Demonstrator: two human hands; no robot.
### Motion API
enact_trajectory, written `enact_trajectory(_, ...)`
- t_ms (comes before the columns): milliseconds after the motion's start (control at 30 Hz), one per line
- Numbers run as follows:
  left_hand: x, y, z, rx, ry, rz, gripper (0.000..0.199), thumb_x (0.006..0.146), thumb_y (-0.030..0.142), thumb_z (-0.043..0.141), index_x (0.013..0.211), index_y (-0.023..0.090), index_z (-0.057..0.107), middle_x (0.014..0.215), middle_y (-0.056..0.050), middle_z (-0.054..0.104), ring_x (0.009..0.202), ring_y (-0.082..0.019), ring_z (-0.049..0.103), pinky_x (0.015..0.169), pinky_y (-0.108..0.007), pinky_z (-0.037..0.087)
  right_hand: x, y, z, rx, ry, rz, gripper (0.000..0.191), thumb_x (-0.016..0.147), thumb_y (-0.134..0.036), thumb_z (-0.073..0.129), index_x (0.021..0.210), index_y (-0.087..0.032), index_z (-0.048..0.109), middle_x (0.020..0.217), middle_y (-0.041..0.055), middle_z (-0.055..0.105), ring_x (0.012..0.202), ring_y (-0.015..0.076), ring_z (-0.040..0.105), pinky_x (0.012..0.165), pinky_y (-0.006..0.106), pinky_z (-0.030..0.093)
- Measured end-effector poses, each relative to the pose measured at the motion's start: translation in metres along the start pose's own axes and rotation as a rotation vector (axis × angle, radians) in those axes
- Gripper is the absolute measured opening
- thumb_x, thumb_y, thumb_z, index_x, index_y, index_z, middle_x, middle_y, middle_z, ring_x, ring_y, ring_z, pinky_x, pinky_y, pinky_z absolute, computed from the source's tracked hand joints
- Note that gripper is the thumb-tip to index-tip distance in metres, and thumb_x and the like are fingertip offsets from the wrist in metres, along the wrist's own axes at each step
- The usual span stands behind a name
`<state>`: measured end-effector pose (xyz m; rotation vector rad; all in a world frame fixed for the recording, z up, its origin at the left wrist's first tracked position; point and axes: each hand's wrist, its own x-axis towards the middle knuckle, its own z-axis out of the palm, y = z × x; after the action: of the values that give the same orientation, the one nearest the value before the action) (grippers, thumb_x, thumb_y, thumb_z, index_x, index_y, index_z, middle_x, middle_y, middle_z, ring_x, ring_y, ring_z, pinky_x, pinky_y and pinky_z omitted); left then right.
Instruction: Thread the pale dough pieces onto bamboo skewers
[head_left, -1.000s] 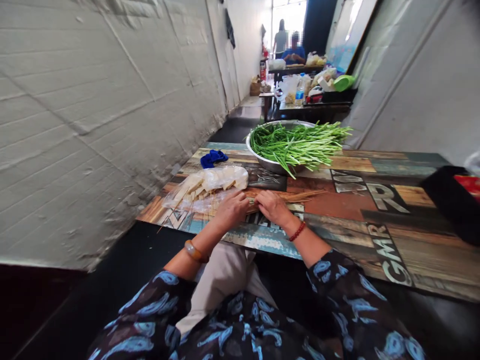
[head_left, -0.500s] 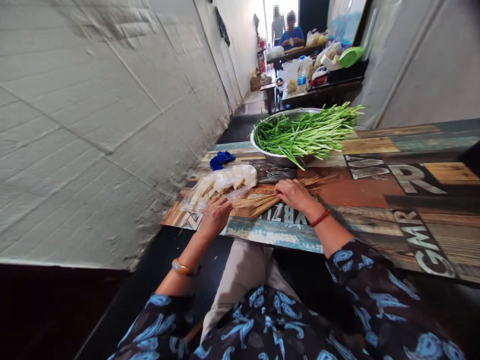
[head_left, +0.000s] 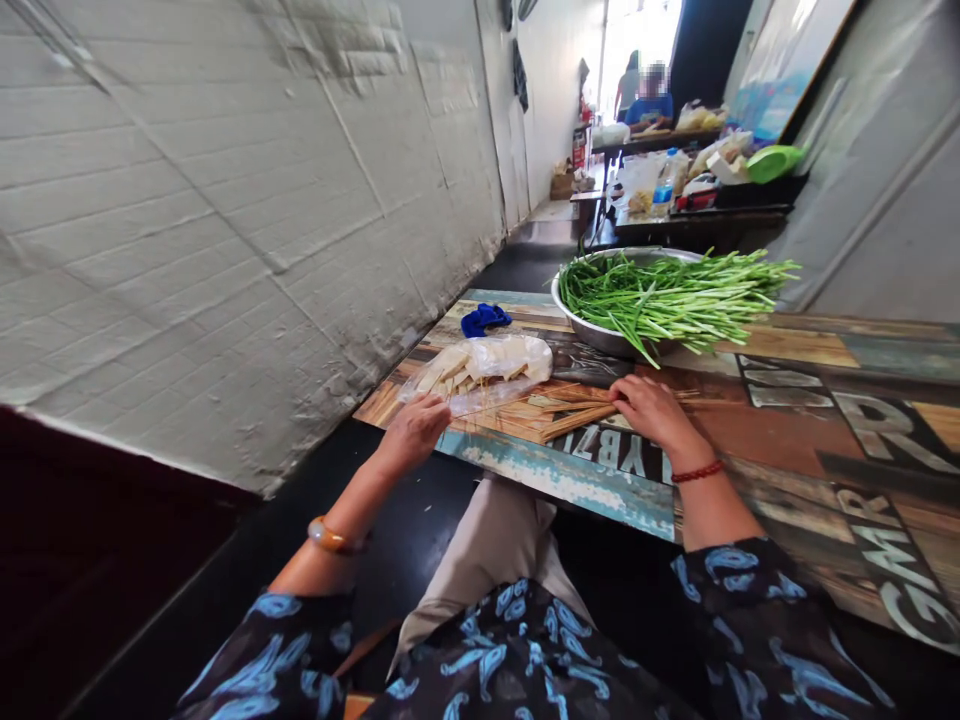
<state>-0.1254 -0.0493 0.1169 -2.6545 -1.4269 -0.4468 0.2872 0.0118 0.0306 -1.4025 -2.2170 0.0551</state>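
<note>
My left hand [head_left: 415, 430] is closed at the near left edge of the table, with thin bamboo skewers poking out around its fingers. Further right, my right hand [head_left: 651, 408] pinches the ends of some bamboo skewers. A loose, fanned pile of bamboo skewers [head_left: 559, 410] lies on the tabletop between both hands. Just beyond my left hand sits a clear plastic bag [head_left: 517, 352] with pale, flat cut pieces [head_left: 461, 372] in it; their kind is unclear.
Behind the bag lies a crumpled blue cloth [head_left: 485, 319]. A metal basin [head_left: 574, 320] heaped with long green stalks [head_left: 675, 300] stands at the table's far side. A white wall [head_left: 225, 220] runs along the left. Further back are a cluttered table, a water bottle [head_left: 663, 186] and two people.
The view has swung left, so the table appears further right. My hands are wider apart, the right one further toward the right end of the skewers, which lie more spread out.
</note>
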Motion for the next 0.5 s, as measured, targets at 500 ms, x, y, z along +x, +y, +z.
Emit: enact_trajectory(500, 0.021, 0.035, -0.004, -0.236, 0.004, 0.182, 0.036, 0.099, 0.03, 0.039, 0.069, 0.018, 0.054, 0.075, -0.004, 0.057, 0.073, -0.016, 0.05, 0.071, -0.03, 0.038, -0.009, -0.153, -0.026, 0.176, -0.05, -0.36, 0.033, 0.098, -0.02, 0.043, 0.127, -0.02, 0.06, 0.102, 0.009, 0.07, 0.09, 0.0204, 0.066, 0.079, 0.032, 0.053)
